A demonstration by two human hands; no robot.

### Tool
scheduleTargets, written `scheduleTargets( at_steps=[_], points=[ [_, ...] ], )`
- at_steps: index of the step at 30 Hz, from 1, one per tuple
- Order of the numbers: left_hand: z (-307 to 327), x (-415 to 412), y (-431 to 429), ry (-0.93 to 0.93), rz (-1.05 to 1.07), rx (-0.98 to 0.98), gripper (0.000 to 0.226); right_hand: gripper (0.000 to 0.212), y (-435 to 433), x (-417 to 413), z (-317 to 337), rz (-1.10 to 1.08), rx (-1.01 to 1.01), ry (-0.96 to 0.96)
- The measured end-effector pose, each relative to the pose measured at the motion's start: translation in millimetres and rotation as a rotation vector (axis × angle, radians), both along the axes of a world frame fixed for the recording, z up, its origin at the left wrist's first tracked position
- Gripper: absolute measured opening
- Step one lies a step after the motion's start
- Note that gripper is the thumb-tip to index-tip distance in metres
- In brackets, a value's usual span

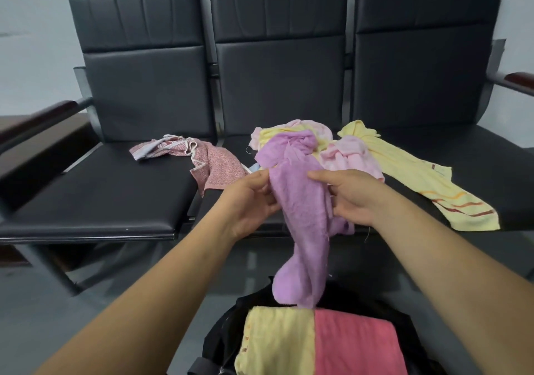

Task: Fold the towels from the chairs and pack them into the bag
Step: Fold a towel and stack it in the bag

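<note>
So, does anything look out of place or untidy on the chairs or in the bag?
Nothing damaged or spilled. The patterned pink towel sags into the gap between two seats, and the yellow striped towel reaches the seat's front edge; either might slip off. The folded towels in the bag lie neat.

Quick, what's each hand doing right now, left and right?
Left hand: grips the purple towel at its left edge.
Right hand: grips the same towel on its right side.
</note>
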State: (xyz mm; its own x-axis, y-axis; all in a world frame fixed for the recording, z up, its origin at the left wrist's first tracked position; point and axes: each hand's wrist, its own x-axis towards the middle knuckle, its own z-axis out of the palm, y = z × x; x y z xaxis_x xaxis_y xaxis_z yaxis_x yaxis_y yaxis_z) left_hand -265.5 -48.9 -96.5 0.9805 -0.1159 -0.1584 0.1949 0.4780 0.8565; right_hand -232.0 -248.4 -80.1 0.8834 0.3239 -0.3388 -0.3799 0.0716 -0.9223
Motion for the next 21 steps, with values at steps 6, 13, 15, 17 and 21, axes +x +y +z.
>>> scheduleTargets(
  at_steps=[6, 13, 15, 17, 21],
  points=[
    [0, 5, 6, -0.050, 0.128, 0.222, 0.028, 0.015, -11, 2, 2, -0.107, 0.320, 0.070],
    [3, 4, 10, -0.121, 0.174, 0.389, 0.017, 0.018, -12, -6, 7, 0.058, -0.432, -0.693],
    [8, -1, 9, -0.173, 0.072, 0.369, 0.020, 0.024, -12, -6, 10, 0.055, -0.486, -0.734],
    [13, -7, 7, -0.215, -0.038, 0.320, 0.023, 0.030, -12, -5, 11, 0.043, -0.436, -0.708],
    [17, -11, 7, -0.219, -0.167, 0.268, 0.019, 0.031, -9, -8, 8, 0.268, -0.307, -0.647]
  ],
)
